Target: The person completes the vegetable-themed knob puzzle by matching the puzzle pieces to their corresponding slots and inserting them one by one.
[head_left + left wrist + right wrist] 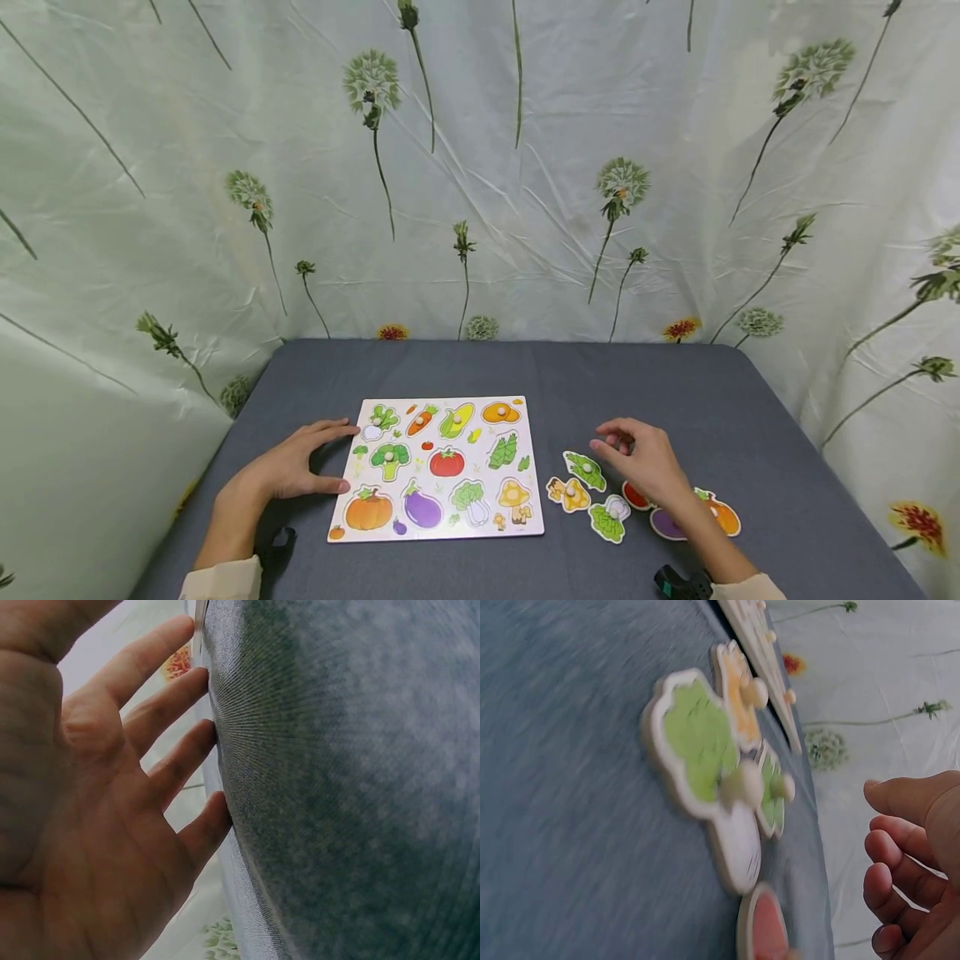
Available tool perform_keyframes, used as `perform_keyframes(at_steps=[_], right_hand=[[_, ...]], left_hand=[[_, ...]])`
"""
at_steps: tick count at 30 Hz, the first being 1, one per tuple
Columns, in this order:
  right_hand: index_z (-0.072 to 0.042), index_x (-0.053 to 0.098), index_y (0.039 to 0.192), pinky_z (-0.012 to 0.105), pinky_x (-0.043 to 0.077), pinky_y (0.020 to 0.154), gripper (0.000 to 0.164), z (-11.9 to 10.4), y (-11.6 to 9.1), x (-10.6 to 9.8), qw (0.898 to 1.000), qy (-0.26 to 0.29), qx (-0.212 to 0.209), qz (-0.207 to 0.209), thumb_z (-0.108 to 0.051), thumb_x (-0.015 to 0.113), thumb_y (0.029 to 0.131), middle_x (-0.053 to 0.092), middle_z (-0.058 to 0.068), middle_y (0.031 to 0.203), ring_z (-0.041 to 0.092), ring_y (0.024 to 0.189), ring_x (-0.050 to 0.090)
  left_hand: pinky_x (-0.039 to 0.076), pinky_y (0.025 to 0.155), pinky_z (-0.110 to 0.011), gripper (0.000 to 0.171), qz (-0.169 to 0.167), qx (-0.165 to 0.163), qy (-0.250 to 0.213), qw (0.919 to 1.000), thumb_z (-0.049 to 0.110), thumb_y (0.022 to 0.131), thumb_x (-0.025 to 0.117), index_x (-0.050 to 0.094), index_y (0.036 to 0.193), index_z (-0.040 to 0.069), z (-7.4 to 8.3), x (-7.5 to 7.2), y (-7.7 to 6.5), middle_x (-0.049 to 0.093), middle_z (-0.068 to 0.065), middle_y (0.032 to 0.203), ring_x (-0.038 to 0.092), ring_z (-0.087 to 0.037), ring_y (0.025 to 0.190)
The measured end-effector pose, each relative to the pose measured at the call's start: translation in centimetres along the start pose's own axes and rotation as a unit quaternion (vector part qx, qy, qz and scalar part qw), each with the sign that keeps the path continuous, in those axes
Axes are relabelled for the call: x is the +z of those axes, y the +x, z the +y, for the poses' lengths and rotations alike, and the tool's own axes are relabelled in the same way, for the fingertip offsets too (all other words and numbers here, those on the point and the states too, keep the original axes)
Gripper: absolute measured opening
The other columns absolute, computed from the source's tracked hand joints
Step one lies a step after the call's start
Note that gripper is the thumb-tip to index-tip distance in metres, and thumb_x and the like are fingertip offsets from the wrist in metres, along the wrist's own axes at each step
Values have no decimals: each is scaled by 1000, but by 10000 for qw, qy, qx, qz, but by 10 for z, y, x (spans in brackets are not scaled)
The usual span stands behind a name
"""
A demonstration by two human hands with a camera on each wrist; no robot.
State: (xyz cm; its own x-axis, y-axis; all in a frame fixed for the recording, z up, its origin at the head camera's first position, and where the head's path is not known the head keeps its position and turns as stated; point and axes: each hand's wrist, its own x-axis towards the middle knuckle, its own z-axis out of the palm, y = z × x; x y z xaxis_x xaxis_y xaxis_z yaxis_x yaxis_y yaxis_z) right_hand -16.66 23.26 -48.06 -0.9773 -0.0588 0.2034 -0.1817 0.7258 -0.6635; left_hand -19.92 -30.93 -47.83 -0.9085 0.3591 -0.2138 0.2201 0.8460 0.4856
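From my station I see the left hand [288, 464] spread, its thumb and forefinger straight and well apart, both touching the left edge of a white puzzle board [476, 454]. The other fingers fan out close to the cloth in the left wrist view. The right hand [643, 458] hangs over the right side of the bench [450, 367], thumb apart from the loosely bent fingers, a gap between them and nothing held.

Around and below that right hand I count six loose pieces. The pea piece [584, 471] lies just beside the thumb's side, with the mushroom piece [570, 495] and the cabbage piece [610, 518] nearer the person. A red piece [635, 497] sits partly under my view of the wrist; a purple piece [666, 525] is partly covered by the forearm, and an orange piece [723, 515] shows beyond it.

The board lies flat, left of these pieces and between the two hands. I see knobs along its top row and on the broccoli [390, 456]; the tomato, peas, pumpkin, eggplant, cabbage and mushroom show as flat pictures.

Further out I have pale sleeves on both arms, dark grey cloth over the bench, and a flower-printed curtain [525, 192] behind.
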Motion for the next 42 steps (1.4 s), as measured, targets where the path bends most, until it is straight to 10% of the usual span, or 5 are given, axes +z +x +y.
perform_keyframes(at_steps=[42], right_hand=[[-20,72,79,23,36,59,21,37,-39,-15,9915,-971,864,-13,-36,86,83,57,-8,69,5,63,46]], left_hand=[[34,105,-77,87,59,13,40,10000,58,74,85,54,149,27,0,2,-2,41,-18,160,35,-49,145]])
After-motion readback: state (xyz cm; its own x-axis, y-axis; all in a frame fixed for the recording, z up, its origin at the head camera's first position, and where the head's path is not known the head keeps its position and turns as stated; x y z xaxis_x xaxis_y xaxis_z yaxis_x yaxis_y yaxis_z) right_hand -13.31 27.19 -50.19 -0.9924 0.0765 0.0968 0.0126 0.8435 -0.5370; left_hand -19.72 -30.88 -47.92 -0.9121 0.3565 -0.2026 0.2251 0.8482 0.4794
